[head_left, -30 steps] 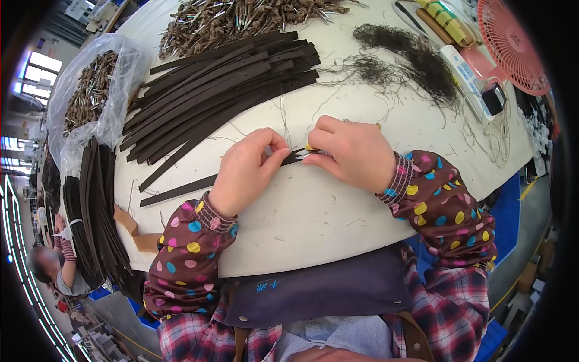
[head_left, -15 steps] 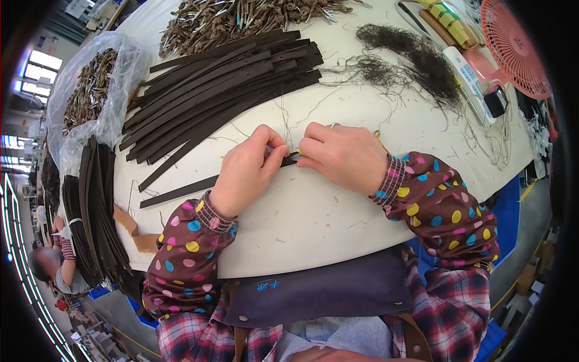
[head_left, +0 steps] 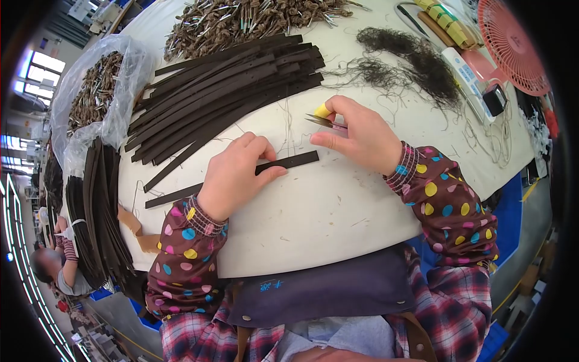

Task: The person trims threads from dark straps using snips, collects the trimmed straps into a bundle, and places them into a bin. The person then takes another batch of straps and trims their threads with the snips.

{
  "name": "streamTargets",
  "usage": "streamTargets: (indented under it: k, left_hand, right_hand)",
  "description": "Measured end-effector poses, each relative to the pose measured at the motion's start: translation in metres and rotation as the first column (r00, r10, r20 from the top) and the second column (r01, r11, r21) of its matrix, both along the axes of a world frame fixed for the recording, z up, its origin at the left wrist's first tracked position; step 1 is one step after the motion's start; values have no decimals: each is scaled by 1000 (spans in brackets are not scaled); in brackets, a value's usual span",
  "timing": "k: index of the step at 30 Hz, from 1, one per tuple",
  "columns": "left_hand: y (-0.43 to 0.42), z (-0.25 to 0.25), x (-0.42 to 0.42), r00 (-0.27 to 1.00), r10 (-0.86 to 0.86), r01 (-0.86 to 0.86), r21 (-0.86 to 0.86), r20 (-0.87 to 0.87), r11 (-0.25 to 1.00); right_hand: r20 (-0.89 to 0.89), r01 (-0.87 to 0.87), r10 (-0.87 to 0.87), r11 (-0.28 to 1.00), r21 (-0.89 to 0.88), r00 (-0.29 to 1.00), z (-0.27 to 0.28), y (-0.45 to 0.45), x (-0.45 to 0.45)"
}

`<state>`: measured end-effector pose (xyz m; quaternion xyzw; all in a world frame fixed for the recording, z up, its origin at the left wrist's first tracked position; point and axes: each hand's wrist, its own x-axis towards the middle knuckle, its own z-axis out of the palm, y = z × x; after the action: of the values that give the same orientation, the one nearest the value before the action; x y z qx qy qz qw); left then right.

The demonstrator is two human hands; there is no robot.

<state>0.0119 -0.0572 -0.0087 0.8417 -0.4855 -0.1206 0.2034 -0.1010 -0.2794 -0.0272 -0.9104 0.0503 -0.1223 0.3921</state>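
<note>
My left hand (head_left: 237, 174) is closed on a dark flat strip (head_left: 298, 159) that lies slantwise on the pale table (head_left: 325, 241), with its right end bare beyond the fingers. To the upper right, my right hand (head_left: 362, 134) holds small thread snips (head_left: 325, 121), blades pointing left and apart from the strip. Something yellow (head_left: 323, 111) is wrapped round a finger of that hand. Thin threads (head_left: 288, 123) run over the table between the strip and a pile of dark strips (head_left: 223, 90).
Knotted brown cords (head_left: 241, 24) lie at the back; more fill a plastic bag (head_left: 96, 90) at left. Bundled strips (head_left: 96, 211) hang at the left edge. Tangled thread (head_left: 416, 60), a power strip (head_left: 467, 81) and a pink fan (head_left: 515, 45) are at right. A person (head_left: 66, 271) is far left.
My right hand has moved up and right, away from the strip, and the snips now show clearly. My left hand has shifted slightly left and down, and the strip's right end is uncovered.
</note>
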Motion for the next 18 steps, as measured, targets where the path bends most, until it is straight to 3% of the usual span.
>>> streamTargets:
  k: [4, 7, 10, 13, 16, 18]
  left_hand:
    - [-4, 2, -11, 970, -5, 15, -38, 244, 999]
    - [-3, 4, -16, 993, -9, 8, 13, 120, 1000]
    - [-5, 2, -12, 988, 68, -74, -35, -136, 997]
    - [-12, -2, -8, 989, 96, -97, -3, -109, 995]
    - [-30, 7, -12, 968, 203, -182, 145, -149, 973]
    - [-32, 0, -8, 946, 214, -195, 103, -244, 975]
  right_hand:
    - [-113, -104, 117, 988, 116, 987, -1, 8, -2]
    - [-120, -151, 166, 980, 127, 979, -6, 10, -3]
    - [-137, -176, 184, 982, 67, 973, -5, 10, -5]
    - [-113, -189, 194, 980, 56, 974, -6, 11, -5]
    - [-118, -180, 186, 982, 59, 975, -4, 11, -5]
    - [-113, -165, 178, 980, 114, 978, -1, 10, -6]
